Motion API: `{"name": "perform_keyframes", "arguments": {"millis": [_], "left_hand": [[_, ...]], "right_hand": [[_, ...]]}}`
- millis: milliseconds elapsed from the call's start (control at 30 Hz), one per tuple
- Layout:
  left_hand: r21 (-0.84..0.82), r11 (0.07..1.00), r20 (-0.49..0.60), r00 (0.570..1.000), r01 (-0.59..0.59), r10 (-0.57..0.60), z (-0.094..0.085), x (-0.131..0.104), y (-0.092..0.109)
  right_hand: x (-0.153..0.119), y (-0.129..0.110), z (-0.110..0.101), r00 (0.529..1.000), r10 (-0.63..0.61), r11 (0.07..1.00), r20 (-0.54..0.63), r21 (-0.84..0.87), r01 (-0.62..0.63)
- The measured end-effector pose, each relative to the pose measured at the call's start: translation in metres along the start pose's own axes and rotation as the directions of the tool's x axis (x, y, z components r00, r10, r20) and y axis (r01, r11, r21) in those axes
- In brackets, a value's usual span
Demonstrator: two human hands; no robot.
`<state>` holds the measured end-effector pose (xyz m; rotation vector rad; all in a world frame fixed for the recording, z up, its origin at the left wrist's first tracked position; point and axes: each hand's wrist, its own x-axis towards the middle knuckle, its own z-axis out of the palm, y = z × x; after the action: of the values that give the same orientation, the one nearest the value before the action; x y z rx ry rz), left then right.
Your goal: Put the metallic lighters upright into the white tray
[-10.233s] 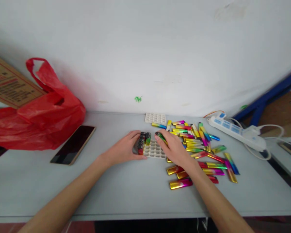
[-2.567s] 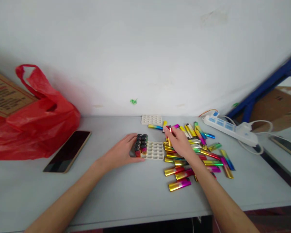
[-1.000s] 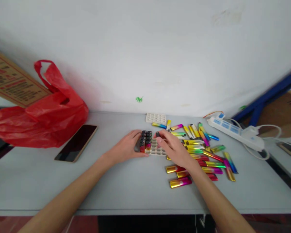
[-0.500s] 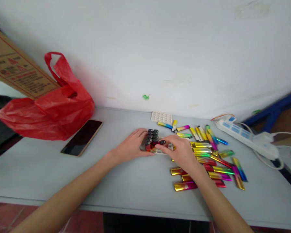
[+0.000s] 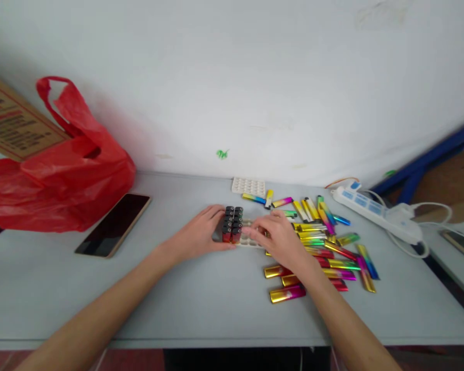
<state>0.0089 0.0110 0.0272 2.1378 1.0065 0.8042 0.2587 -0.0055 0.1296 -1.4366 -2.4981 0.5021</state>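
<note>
Black-topped lighters (image 5: 232, 225) stand upright in two columns in the left part of a white holed tray (image 5: 251, 241). My left hand (image 5: 201, 232) is wrapped round the tray's left end, thumb along the near side and fingers at the far side. Over the tray's right part is my right hand (image 5: 276, 234), its fingertips close to the right column. Its fingers are bent, a little apart, and I see nothing between them. Shiny multicoloured lighters (image 5: 288, 294) lie loose in a pile to the right, some hidden under my right hand and forearm.
A second white holed tray (image 5: 248, 186) lies by the wall. On the left are a phone (image 5: 114, 225), a red plastic bag (image 5: 88, 180) and a cardboard box (image 5: 17, 121). A white power strip (image 5: 375, 208) with cables is at the right, near a blue bar (image 5: 425, 154).
The lighter that was in my right fingers now stands in the tray's right column, and those fingers have let go. My left hand stays on the tray. The view has shifted slightly right.
</note>
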Motion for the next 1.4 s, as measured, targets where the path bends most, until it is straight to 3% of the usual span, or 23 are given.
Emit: {"name": "perform_keyframes", "arguments": {"millis": [167, 267, 433, 533, 667, 800, 1000, 1100, 1200, 1300, 1333, 1400], "left_hand": [[0.017, 1.0, 0.053, 0.999, -0.006, 0.005, -0.005, 0.0, -0.006], [0.027, 1.0, 0.09, 0.996, -0.003, 0.0, -0.009, 0.0, -0.008], [0.02, 0.999, 0.136, 0.99, 0.027, -0.029, -0.016, -0.001, -0.01], [0.02, 0.999, 0.125, 0.992, 0.031, -0.033, -0.018, -0.001, -0.006], [0.031, 0.999, 0.083, 0.996, 0.024, -0.027, -0.013, -0.002, 0.0], [0.039, 0.999, 0.054, 0.998, 0.02, -0.022, -0.003, -0.003, -0.004], [0.018, 0.999, 0.034, 0.999, 0.029, -0.03, -0.002, -0.002, -0.01], [0.0, 1.0, 0.046, 0.999, 0.029, -0.029, -0.004, -0.002, -0.011], [-0.007, 1.0, 0.054, 0.998, 0.023, -0.023, -0.004, -0.002, -0.013], [0.005, 1.0, 0.056, 0.998, -0.003, 0.003, -0.003, -0.002, -0.016], [0.011, 1.0, 0.056, 0.998, -0.011, 0.011, -0.003, -0.002, -0.016], [0.022, 1.0, 0.056, 0.998, -0.019, 0.018, -0.003, -0.002, -0.016]], "right_hand": [[-0.001, 0.041, -0.021, 0.976, 0.128, 0.959, -0.179, -0.227, -0.168], [-0.008, 0.073, -0.028, 0.961, 0.239, 0.906, -0.136, -0.326, -0.272], [-0.016, 0.097, -0.038, 0.959, 0.284, 0.919, 0.013, -0.29, -0.268], [-0.015, 0.095, -0.04, 0.966, 0.256, 0.935, 0.016, -0.258, -0.244], [-0.009, 0.085, -0.04, 0.973, 0.209, 0.96, -0.094, -0.168, -0.222], [-0.004, 0.067, -0.039, 0.95, 0.266, 0.964, -0.164, 0.036, -0.264], [0.005, 0.047, -0.025, 0.891, 0.396, 0.884, -0.219, 0.353, -0.306], [0.008, 0.04, -0.017, 0.905, 0.399, 0.809, -0.149, 0.521, -0.271], [0.009, 0.032, -0.011, 0.931, 0.364, 0.66, 0.009, 0.703, -0.265], [0.01, 0.027, -0.007, 0.919, 0.371, 0.513, 0.132, 0.796, -0.321], [0.01, 0.026, -0.005, 0.909, 0.394, 0.5, 0.136, 0.798, -0.336], [0.011, 0.026, -0.002, 0.889, 0.453, 0.558, 0.062, 0.758, -0.337]]}}
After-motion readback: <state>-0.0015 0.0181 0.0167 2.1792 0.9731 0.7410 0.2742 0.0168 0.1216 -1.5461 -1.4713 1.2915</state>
